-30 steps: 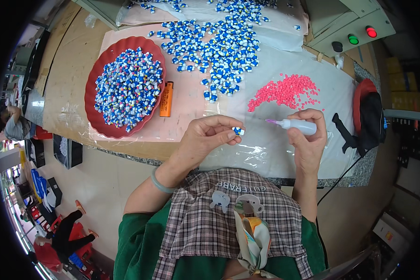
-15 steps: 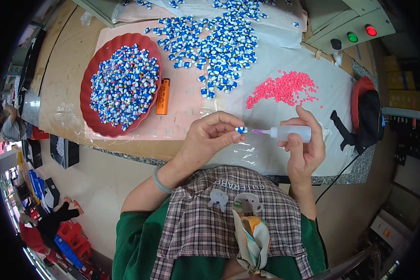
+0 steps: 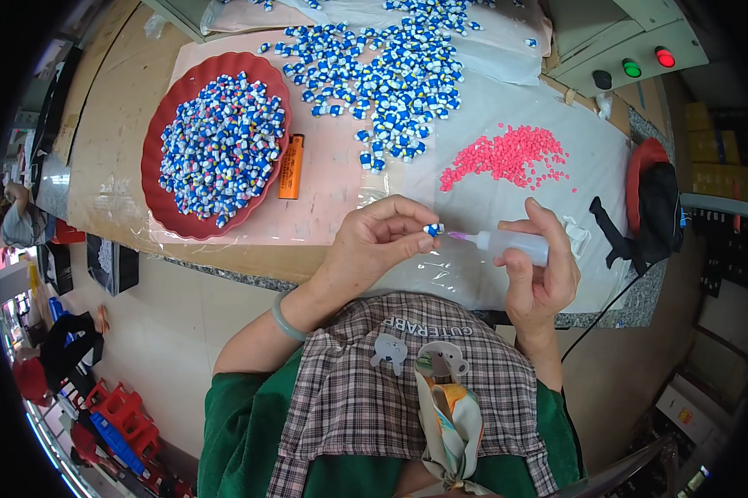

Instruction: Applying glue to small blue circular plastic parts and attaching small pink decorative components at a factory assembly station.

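Observation:
My left hand [image 3: 377,243] pinches a small blue and white piece [image 3: 433,228] between thumb and fingertips. My right hand [image 3: 538,274] grips a small clear squeeze bottle [image 3: 511,243] lying sideways, its pink nozzle tip almost touching the piece. Both hands hover over the near edge of the table, above a clear plastic sheet [image 3: 490,274]. A heap of the same blue and white pieces [image 3: 386,75] lies further back, and a patch of small pink bits [image 3: 507,156] is spread beyond my right hand.
A red dish [image 3: 160,203] full of blue and white pieces sits at the left, with an orange lighter [image 3: 291,167] beside it. A grey control box [image 3: 640,50] with green and red lamps stands at the back right. A red and black object [image 3: 652,203] rests at the right edge.
My right hand has brought the bottle's tip closer to the piece held in my left hand. The left hand has stayed almost in place.

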